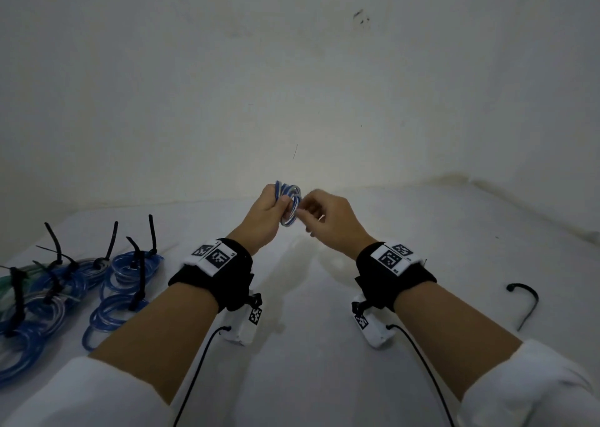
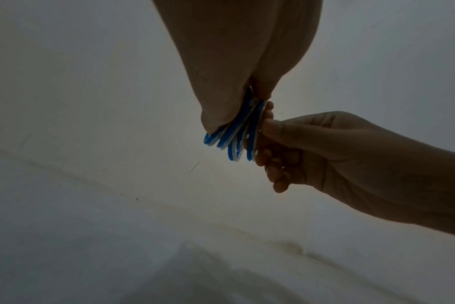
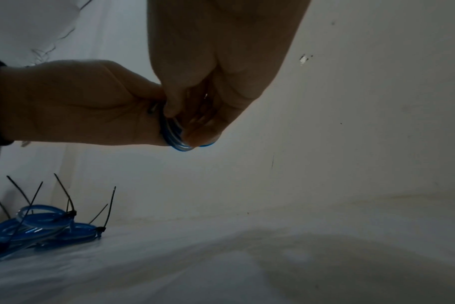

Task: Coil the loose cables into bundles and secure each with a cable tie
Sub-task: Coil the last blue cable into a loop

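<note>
A small coil of blue and clear cable point(image 1: 290, 203) point(image 2: 237, 135) point(image 3: 175, 135) is held up in the air above the white table point(image 1: 324, 296), in front of the wall. My left hand point(image 1: 269, 210) point(image 3: 91, 107) grips the coil's left side, thumb pressed across the loops. My right hand point(image 1: 319, 217) point(image 2: 294, 148) pinches the coil's right side with curled fingers. A loose black cable tie point(image 1: 527, 303) lies bent on the table to the right of my right arm.
Several blue cable bundles point(image 1: 130, 280) point(image 3: 47, 226) bound with black ties lie on the table at the left, tie tails sticking up. A white wall point(image 1: 292, 85) stands close behind.
</note>
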`<action>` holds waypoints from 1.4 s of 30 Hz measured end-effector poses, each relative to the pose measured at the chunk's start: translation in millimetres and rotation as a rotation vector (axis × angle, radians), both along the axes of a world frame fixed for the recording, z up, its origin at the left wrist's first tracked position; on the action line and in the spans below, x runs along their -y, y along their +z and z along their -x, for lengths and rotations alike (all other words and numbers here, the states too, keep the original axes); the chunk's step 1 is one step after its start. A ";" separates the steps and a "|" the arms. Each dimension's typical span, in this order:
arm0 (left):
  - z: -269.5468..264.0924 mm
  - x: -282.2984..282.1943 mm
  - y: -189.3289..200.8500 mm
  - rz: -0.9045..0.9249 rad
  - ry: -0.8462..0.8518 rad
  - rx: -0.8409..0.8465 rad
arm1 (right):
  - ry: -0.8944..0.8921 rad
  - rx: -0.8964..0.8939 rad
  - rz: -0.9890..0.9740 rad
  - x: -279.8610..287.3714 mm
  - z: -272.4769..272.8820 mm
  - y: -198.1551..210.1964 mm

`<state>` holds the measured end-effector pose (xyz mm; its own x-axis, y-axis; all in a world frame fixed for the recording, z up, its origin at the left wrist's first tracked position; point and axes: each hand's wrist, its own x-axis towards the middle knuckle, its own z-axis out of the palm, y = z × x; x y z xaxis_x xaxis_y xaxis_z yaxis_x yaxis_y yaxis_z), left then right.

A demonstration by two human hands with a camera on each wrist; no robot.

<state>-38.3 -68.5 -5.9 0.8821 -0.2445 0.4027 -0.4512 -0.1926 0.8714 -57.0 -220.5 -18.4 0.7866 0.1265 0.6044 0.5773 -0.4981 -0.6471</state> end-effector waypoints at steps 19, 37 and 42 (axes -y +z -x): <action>7.0 14.4 6.8 -0.306 -0.189 0.014 | 0.162 -0.373 -0.068 29.5 8.4 9.9; 7.1 54.3 9.2 -0.323 -0.338 -0.147 | 0.070 -0.350 -0.218 84.1 29.5 22.7; 14.1 82.9 7.7 -0.195 -0.451 -0.239 | 0.015 -0.335 -0.200 106.9 38.8 23.7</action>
<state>-52.4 -151.4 1.7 0.7339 -0.6697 0.1135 -0.3206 -0.1942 0.9271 -95.8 -327.4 5.3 0.9434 0.0451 0.3286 0.3242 -0.3356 -0.8845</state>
